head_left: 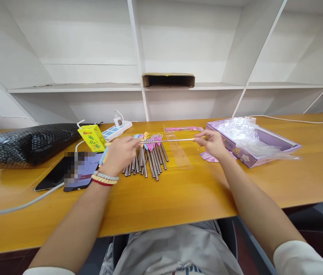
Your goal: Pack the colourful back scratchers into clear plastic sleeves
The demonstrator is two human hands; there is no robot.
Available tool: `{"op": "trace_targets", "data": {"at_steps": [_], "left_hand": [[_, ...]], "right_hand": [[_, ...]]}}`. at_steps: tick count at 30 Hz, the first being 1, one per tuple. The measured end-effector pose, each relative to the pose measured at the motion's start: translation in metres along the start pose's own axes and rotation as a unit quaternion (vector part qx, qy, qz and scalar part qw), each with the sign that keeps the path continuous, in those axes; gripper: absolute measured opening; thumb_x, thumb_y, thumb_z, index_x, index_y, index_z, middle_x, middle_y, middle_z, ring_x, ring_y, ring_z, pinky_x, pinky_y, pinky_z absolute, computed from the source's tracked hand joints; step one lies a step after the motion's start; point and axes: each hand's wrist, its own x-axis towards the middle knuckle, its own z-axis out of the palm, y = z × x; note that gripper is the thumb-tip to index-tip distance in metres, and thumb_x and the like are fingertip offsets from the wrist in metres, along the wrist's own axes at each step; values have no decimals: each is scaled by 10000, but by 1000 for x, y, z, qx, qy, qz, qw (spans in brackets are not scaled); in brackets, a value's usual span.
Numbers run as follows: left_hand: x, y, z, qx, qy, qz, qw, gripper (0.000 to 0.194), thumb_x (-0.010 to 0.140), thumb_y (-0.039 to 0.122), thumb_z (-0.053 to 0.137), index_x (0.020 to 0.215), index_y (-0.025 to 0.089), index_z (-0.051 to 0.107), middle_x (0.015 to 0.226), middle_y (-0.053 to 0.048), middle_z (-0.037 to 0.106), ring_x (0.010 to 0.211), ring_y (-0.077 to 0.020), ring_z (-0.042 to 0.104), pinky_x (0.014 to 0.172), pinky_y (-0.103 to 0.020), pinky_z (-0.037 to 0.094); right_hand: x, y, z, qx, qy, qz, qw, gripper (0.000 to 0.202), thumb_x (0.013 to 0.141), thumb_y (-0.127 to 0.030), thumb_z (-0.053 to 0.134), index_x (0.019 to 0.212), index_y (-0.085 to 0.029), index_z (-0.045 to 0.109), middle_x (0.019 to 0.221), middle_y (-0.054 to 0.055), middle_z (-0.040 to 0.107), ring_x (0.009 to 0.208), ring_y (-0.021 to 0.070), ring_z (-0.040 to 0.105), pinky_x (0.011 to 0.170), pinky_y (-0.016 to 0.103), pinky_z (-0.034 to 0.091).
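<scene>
A thin metal rod (pixel 167 141) stretches level between my two hands above the table. My left hand (pixel 123 152) is closed round its left part, and something blue and yellow shows beside the palm. My right hand (pixel 211 142) pinches the rod's pale right end between the fingertips. Below and between the hands lies a fan of several metal tubes (pixel 152 162) with pink, blue, yellow and purple hand-shaped heads (pixel 151 143). Behind the rod is a clear plastic packet with a pink stick (pixel 181 129).
At the left are a black wrapped parcel (pixel 29 143), a yellow drink carton (pixel 93 137), a power strip (pixel 117 131) and a phone and tablet (pixel 85 168) with a cable. A purple box (pixel 278 142) holding clear plastic bags stands right, beside pink cards (pixel 209 157). White shelves (pixel 190 38) rise behind.
</scene>
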Motion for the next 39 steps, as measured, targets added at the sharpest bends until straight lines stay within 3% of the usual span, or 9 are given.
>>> {"op": "trace_targets", "data": {"at_steps": [7, 11, 16, 21, 25, 30, 33, 37, 39], "left_hand": [[0, -43, -4, 26, 75, -20, 997, 245, 841, 213, 435, 942, 213, 658, 845, -62, 658, 826, -225, 574, 741, -366, 377], [-10, -69, -11, 53, 136, -67, 987, 210, 833, 198, 447, 893, 207, 648, 824, -74, 646, 850, -235, 566, 773, -377, 373], [-18, -86, -19, 56, 175, -86, 979, 203, 842, 206, 438, 903, 209, 632, 894, -75, 642, 903, -233, 554, 822, -394, 365], [-15, -75, -21, 72, 152, -87, 982, 237, 860, 210, 397, 961, 208, 612, 958, -57, 615, 957, -238, 535, 852, -402, 365], [-18, -80, -14, 47, 171, -82, 981, 206, 861, 243, 434, 943, 208, 619, 947, -31, 625, 940, -219, 561, 848, -390, 412], [-18, -83, -7, 12, 167, -51, 985, 109, 807, 288, 542, 779, 211, 613, 822, -24, 663, 825, -193, 602, 771, -351, 461], [-18, -80, -7, -8, 125, -44, 991, 121, 804, 281, 532, 750, 212, 615, 790, -37, 668, 803, -198, 612, 774, -347, 457], [-17, -72, -7, -2, 75, -46, 996, 205, 817, 346, 522, 891, 220, 666, 878, -47, 689, 840, -218, 621, 772, -349, 454], [-14, -62, -5, -6, 51, -39, 998, 257, 827, 389, 507, 943, 232, 675, 903, -45, 694, 849, -222, 623, 749, -340, 456]], "right_hand": [[21, 10, -70, 181, 125, -17, 975, 221, 536, -167, 761, 680, -146, 594, 507, -36, 515, 426, 56, 427, 401, 191, 312], [20, 12, -108, 287, 270, -76, 916, 325, 489, -58, 730, 757, -140, 566, 532, -45, 499, 452, 49, 445, 384, 142, 271], [18, 5, -140, 354, 330, -144, 863, 283, 604, -103, 698, 839, -154, 550, 550, -19, 532, 432, 42, 405, 386, 139, 265], [19, -4, -143, 376, 358, -146, 842, 157, 701, -150, 642, 774, -197, 511, 570, -34, 516, 406, 36, 341, 363, 146, 214], [18, -4, -138, 430, 321, -98, 838, 121, 700, -213, 613, 719, -196, 494, 642, -26, 513, 495, 78, 452, 404, 187, 297], [12, 6, -140, 527, 311, -88, 786, 341, 709, -470, 486, 558, -196, 347, 543, -26, 371, 490, 125, 429, 449, 274, 361], [10, 15, -146, 568, 308, -90, 758, 217, 684, -326, 453, 575, -197, 316, 515, -38, 329, 453, 112, 382, 437, 262, 339], [9, 19, -149, 654, 290, -154, 681, 158, 595, -211, 439, 590, -206, 281, 446, -70, 211, 400, 93, 293, 407, 239, 308], [9, 17, -143, 666, 263, -171, 676, 143, 585, -191, 430, 599, -206, 288, 451, -68, 233, 410, 94, 315, 418, 237, 324]]}}
